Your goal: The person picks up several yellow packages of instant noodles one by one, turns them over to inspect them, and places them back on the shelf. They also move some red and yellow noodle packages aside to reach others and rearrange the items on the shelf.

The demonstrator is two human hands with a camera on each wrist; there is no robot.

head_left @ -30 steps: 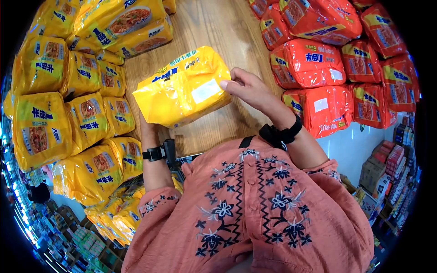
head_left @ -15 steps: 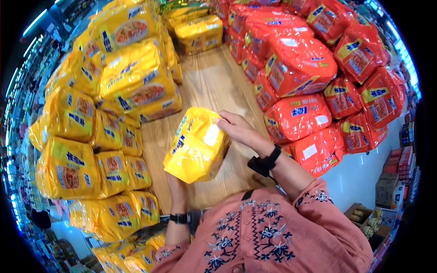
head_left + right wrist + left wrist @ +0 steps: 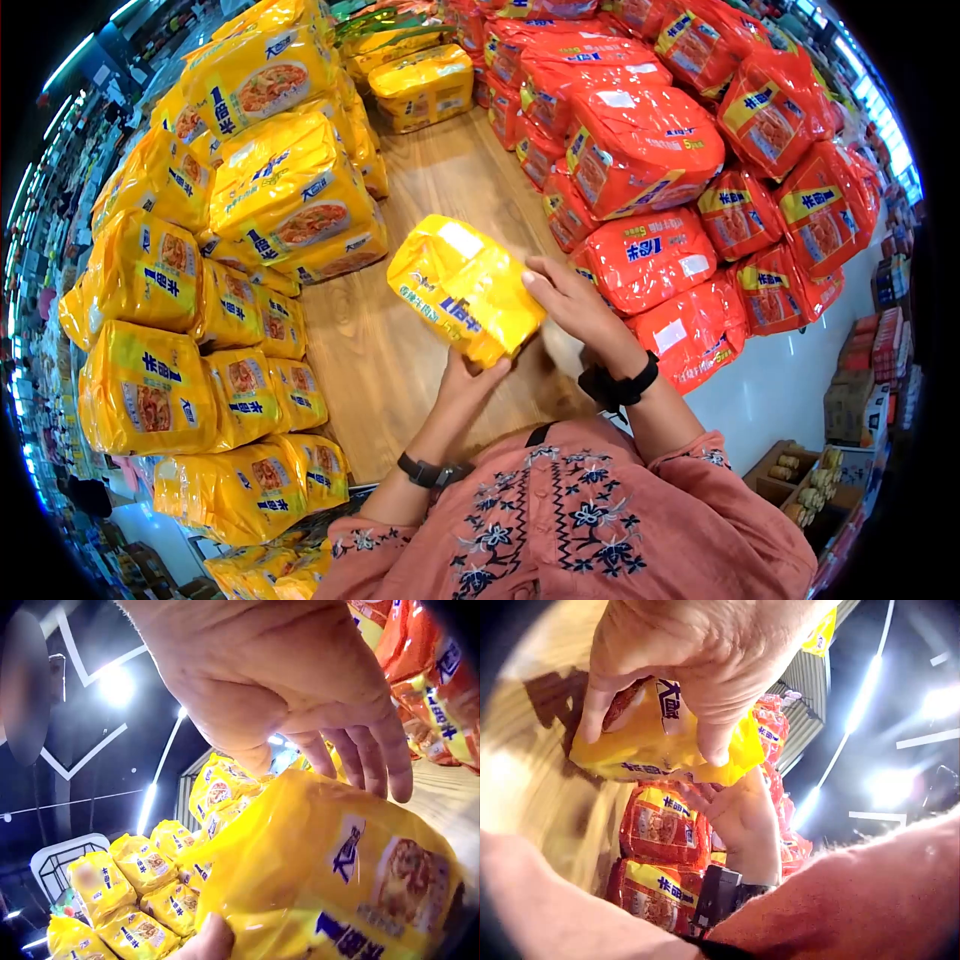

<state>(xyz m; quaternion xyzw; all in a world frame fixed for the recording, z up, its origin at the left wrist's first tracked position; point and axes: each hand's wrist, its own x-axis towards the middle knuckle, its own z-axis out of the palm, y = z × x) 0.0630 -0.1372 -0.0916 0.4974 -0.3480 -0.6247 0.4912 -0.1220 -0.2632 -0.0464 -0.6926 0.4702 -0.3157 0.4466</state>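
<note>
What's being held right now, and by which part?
The yellow noodle pack, held in the left hand by the side nearest the person; the right hand is at its right side, not gripping it.

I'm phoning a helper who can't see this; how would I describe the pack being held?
Find the wooden tabletop between stacked yellow packs and red packs. Over its near part is a single yellow pack. Unlike any neighbour, it is gripped by the person's left hand.
</note>
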